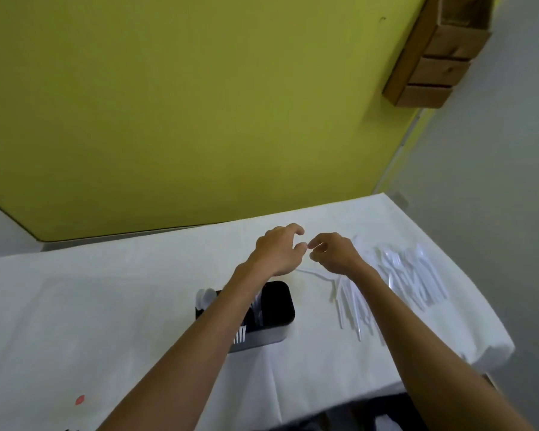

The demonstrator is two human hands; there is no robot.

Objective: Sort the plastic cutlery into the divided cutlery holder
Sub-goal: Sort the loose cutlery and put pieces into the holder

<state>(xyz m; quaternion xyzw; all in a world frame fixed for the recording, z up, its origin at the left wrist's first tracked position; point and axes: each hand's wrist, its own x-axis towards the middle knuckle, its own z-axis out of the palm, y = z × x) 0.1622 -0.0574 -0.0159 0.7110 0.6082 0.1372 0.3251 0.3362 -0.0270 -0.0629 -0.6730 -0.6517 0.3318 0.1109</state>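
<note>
The black divided cutlery holder (279,301) stands on the white table, partly hidden by my left forearm. White spoons (206,298) stick up in its left compartment and white forks (241,334) in a middle one. Beyond the holder, my left hand (277,251) hovers with its fingers curved and nothing visible in it. My right hand (335,253) is right beside it with fingers curled, apparently pinching a clear plastic cutlery piece (354,240) that is faint and blurred. The fingertips of both hands nearly meet. Loose clear cutlery (352,309) lies below my right wrist.
A larger pile of clear cutlery (408,275) lies at the table's right end, near the edge. The white tablecloth (106,306) drops off at the front. A yellow wall stands behind the table, and a small red spot (79,400) marks the cloth at front left.
</note>
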